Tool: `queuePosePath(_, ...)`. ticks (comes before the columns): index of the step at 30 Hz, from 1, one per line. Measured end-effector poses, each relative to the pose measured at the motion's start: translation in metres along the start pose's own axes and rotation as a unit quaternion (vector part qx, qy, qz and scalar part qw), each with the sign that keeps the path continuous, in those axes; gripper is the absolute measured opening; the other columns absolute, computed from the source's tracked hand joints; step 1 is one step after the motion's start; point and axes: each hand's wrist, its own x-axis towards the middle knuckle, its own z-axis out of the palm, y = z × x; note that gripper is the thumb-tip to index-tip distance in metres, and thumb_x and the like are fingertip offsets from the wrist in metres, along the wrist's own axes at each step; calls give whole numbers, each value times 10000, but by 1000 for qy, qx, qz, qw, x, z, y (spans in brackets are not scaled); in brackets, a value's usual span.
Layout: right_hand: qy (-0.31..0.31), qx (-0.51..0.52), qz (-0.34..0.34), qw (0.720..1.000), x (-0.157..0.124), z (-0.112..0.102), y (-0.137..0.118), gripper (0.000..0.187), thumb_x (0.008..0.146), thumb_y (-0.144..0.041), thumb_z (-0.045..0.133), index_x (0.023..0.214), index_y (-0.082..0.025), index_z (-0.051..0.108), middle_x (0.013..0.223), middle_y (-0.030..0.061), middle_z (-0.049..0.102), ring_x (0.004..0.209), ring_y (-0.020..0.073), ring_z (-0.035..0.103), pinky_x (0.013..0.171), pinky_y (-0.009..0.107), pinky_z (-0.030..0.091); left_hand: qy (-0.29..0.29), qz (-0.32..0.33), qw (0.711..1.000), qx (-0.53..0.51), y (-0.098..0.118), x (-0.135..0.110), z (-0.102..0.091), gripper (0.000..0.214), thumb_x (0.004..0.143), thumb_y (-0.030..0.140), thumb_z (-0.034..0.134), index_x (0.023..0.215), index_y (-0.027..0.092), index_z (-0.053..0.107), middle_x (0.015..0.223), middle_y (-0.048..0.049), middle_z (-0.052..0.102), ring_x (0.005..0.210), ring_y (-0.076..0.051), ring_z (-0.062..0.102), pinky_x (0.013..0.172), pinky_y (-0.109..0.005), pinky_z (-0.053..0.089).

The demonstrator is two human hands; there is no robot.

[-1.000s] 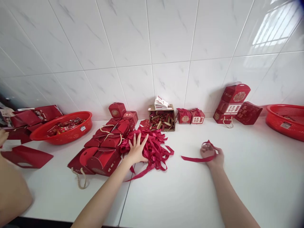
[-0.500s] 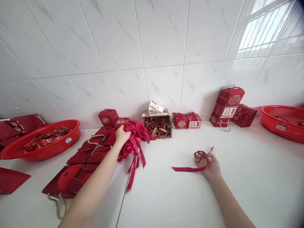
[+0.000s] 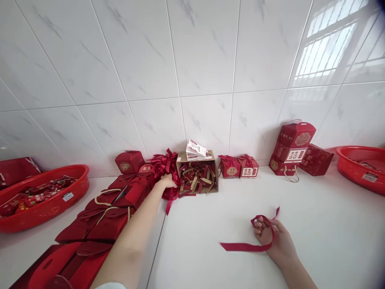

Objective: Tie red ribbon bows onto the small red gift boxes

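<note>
A bundle of dark red ribbons [image 3: 165, 165] sits against the wall, just left of a cardboard box of loose strips. My left hand [image 3: 168, 182] is on the front of this bundle, its fingers closed among the ribbons and partly hidden by them. A few ribbon ends hang down below it onto the table. Over the right part of the table, my right hand [image 3: 278, 243] is turned palm up with curled fingers, holding a single red ribbon [image 3: 240, 247]. That ribbon loops round the fingers, with one long end trailing left and a short end sticking up.
Red gift boxes [image 3: 110, 218] stand in rows at left. The cardboard box [image 3: 217, 178] bears white printed cards [image 3: 196, 149]. Two ribboned boxes [image 3: 231, 167] are beside it. Stacked boxes [image 3: 293, 148] stand right. Red baskets [image 3: 45, 210] flank the table [image 3: 204, 241], another basket [image 3: 361, 172] at right.
My left hand has carried the ribbon bundle back to the wall beside the cardboard box. My right hand still holds its ribbon, and the whole view has shifted slightly.
</note>
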Motion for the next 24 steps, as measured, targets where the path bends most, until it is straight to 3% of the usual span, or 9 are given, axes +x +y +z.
queuePosePath(5,0,-25,-5,1000,2,-2,-1,82,733,-208,660,758,-156,602,782,-1,553,690,122,560,573,261,516,-12,-39,999,-27,-4,-8,-7,419,883,332,610,1261,171,530,1336,-112,512,1206,-287,508,992,-534,430)
queuePosePath(8,8,-67,-16,998,2,1,-1,154,721,-238,705,751,-174,569,737,-24,555,654,97,562,570,222,521,17,-29,996,-79,9,-36,-9,793,724,307,766,1398,147,381,1492,-205,318,1400,-430,202,1084,-649,213)
queuePosePath(10,20,-138,-30,990,0,7,4,218,711,-264,739,777,-196,543,704,-42,567,628,80,571,584,186,525,31,8,991,-131,23,-66,-1,969,662,287,797,1458,132,267,1551,-230,177,1438,-441,3,1122,-631,89)
queuePosePath(12,23,-204,-30,978,-7,16,16,287,693,-267,773,836,-216,528,697,-48,602,604,76,587,563,167,517,15,71,977,-198,41,-103,16,855,752,346,711,1462,163,271,1561,-177,209,1459,-353,71,1165,-509,117)
queuePosePath(14,-15,-266,9,964,-20,29,35,322,685,-254,781,860,-217,513,686,-38,634,517,78,571,445,160,453,-33,137,952,-270,58,-145,36,600,887,445,517,1413,194,376,1500,-123,372,1399,-262,311,1133,-384,272)
queuePosePath(17,-157,-435,122,878,-54,50,67,267,710,-240,721,848,-197,497,609,-31,635,379,83,520,327,156,311,-122,203,908,-346,74,-212,66,539,959,521,283,1305,176,512,1355,-112,545,1236,-221,517,1026,-329,406)
queuePosePath(20,-264,-548,177,773,-97,70,92,268,704,-174,648,944,-173,528,618,-38,638,388,94,555,359,169,376,-209,233,871,-378,72,-274,80,611,936,608,263,1101,146,627,999,-111,686,796,-191,666,737,-304,519)
queuePosePath(22,-290,-558,175,758,-125,79,104,255,712,-166,619,958,-163,550,641,-46,623,379,65,520,375,167,387,-250,225,848,-409,61,-309,79,625,947,607,202,1101,145,595,731,-54,654,598,-158,614,581,-269,477)
queuePosePath(24,-291,-548,167,766,-148,85,113,215,734,-192,617,937,-166,553,664,-53,600,379,40,483,374,158,364,-257,176,825,-472,44,-338,74,553,949,593,259,1127,160,553,656,-15,602,595,-146,579,573,-246,432)
